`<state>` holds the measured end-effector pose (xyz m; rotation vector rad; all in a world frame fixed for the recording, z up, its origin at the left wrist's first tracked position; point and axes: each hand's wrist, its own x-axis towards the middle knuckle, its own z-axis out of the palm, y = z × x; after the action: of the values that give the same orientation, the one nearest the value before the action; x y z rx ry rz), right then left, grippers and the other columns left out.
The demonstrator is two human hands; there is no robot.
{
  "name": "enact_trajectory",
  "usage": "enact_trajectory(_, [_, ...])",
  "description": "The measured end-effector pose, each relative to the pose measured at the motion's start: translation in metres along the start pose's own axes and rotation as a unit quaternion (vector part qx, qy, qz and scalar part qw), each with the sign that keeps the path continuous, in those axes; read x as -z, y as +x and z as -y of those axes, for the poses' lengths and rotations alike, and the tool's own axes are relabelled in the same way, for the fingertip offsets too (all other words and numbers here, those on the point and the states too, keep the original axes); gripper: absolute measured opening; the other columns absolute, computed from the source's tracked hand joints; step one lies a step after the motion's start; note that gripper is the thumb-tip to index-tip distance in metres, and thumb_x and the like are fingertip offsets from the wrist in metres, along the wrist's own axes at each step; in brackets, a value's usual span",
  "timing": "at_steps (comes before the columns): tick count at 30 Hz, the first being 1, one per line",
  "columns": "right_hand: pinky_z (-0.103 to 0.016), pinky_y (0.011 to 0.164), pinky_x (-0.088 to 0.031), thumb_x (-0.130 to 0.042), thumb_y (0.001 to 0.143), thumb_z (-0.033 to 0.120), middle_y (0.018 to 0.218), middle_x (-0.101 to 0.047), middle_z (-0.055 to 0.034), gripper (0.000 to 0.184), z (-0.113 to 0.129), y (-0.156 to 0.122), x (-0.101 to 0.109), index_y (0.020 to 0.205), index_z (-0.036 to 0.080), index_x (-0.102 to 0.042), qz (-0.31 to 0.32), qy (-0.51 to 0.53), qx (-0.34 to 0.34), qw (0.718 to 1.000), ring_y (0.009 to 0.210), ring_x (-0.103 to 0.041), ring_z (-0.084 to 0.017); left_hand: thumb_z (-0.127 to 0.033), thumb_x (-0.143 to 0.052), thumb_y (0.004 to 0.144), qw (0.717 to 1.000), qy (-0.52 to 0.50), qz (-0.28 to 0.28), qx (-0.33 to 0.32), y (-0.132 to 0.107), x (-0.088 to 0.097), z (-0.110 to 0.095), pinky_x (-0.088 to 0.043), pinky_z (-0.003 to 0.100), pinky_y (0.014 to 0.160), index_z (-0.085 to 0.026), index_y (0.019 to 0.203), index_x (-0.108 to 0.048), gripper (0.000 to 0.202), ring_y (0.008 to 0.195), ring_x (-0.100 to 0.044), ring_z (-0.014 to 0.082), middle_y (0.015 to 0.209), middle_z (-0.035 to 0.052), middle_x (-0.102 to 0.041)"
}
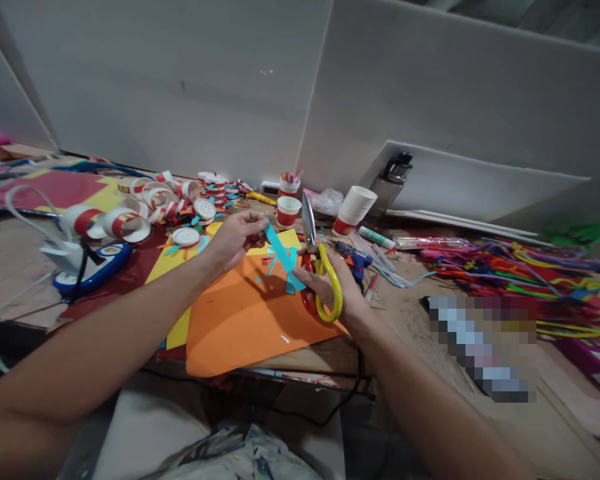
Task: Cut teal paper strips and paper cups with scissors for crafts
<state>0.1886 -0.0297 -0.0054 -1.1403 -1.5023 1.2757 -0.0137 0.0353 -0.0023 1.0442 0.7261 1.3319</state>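
Note:
A strip of blue paper (281, 252) stretches between my two hands above the table. My left hand (237, 237) pinches its upper end between thumb and fingers. In my right hand (337, 283) are scissors (330, 273) with yellow and red handles, their blades pointing up and away from me. The thumb of that hand also touches the strip's lower end. Beneath the hands lies a sheet of orange paper (240, 327), with small blue paper scraps (291, 283) on it. Yellow paper (167, 287) shows under its left side.
A paper cup (289, 212) and a stack of cups (354, 210) stand behind my hands. Cut cup rings (130, 225) and a blue power strip (94, 270) lie left. To the right are a blue glue gun (357, 260), colourful pipe cleaners (520, 267) and a blurred-out object (480, 353).

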Motion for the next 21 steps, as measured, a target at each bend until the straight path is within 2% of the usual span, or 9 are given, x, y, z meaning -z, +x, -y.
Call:
enact_trajectory(2, [-0.022,0.036,-0.04,-0.074,0.072,0.042,0.063,-0.052,0.0078,0.046,-0.004,0.001,0.002,0.109,0.025,-0.052,0.002,0.007,0.007,1.0,0.04,-0.048,-0.009,-0.021,-0.073,0.076,1.0,-0.02,-0.015,0.017,0.001,0.001,-0.001,-0.044,0.02,0.055,-0.014,0.075,-0.057,0.017,0.053,-0.056,0.0078,0.064,-0.0011,-0.062])
enact_trajectory(5, [-0.022,0.038,-0.041,-0.076,0.071,0.04,0.066,-0.053,0.0067,0.048,-0.005,0.002,0.002,0.109,0.024,-0.053,-0.009,0.004,0.02,1.0,0.042,-0.049,-0.009,-0.034,-0.062,0.088,0.996,-0.065,-0.002,0.068,0.001,0.001,-0.002,-0.05,0.024,0.062,-0.015,0.081,-0.062,0.02,0.063,-0.064,0.012,0.073,0.0037,-0.069])
enact_trajectory(7, [-0.021,0.039,-0.04,-0.076,0.071,0.041,0.065,-0.054,0.0065,0.045,-0.001,0.002,0.0,0.106,0.023,-0.053,-0.018,0.01,0.025,0.999,0.042,-0.049,-0.008,-0.042,-0.053,0.092,0.989,-0.077,0.051,0.112,0.0,0.0,-0.002,-0.052,0.028,0.066,-0.014,0.09,-0.067,0.032,0.074,-0.068,0.016,0.086,0.0096,-0.073])
enact_trajectory(9, [-0.022,0.04,-0.04,-0.074,0.072,0.043,0.063,-0.054,0.0061,0.039,0.005,0.001,-0.002,0.097,0.021,-0.053,-0.027,0.016,0.026,0.999,0.042,-0.048,-0.008,-0.044,-0.052,0.093,0.981,-0.079,0.113,0.134,-0.003,-0.001,-0.001,-0.053,0.029,0.069,-0.013,0.1,-0.069,0.035,0.082,-0.069,0.0179,0.099,0.0137,-0.074])
enact_trajectory(11, [-0.023,0.041,-0.04,-0.071,0.075,0.045,0.057,-0.053,0.0054,0.033,0.01,-0.001,-0.004,0.086,0.02,-0.052,-0.029,0.009,0.025,0.999,0.041,-0.048,-0.009,-0.038,-0.06,0.089,0.975,-0.081,0.16,0.13,-0.006,-0.002,0.0,-0.052,0.028,0.07,-0.015,0.109,-0.069,0.031,0.085,-0.069,0.0176,0.108,0.0143,-0.073])
enact_trajectory(14, [-0.024,0.04,-0.039,-0.066,0.079,0.048,0.048,-0.05,0.0051,0.032,0.012,-0.002,-0.005,0.077,0.02,-0.051,-0.012,0.005,0.021,1.0,0.039,-0.047,-0.01,-0.029,-0.072,0.081,0.97,-0.081,0.198,0.117,-0.009,-0.004,0.003,-0.053,0.027,0.073,-0.016,0.113,-0.069,0.034,0.088,-0.069,0.017,0.113,0.0136,-0.072])
enact_trajectory(18, [-0.022,0.038,-0.039,-0.07,0.077,0.045,0.052,-0.054,0.0047,0.031,0.005,0.001,-0.006,0.086,0.019,-0.055,-0.002,0.017,0.039,0.999,0.039,-0.048,-0.01,-0.029,-0.075,0.078,0.973,-0.072,0.189,0.11,-0.011,-0.008,0.006,-0.053,0.029,0.077,-0.015,0.109,-0.07,0.035,0.091,-0.07,0.0197,0.107,0.0142,-0.074])
enact_trajectory(21, [-0.02,0.037,-0.039,-0.071,0.077,0.046,0.056,-0.055,0.0061,0.037,0.0,0.003,-0.007,0.097,0.02,-0.055,-0.009,0.029,0.036,0.999,0.039,-0.047,-0.008,-0.029,-0.07,0.082,0.982,-0.055,0.143,0.112,-0.008,-0.006,0.007,-0.053,0.028,0.071,-0.013,0.105,-0.07,0.028,0.084,-0.071,0.0195,0.096,0.0139,-0.075])
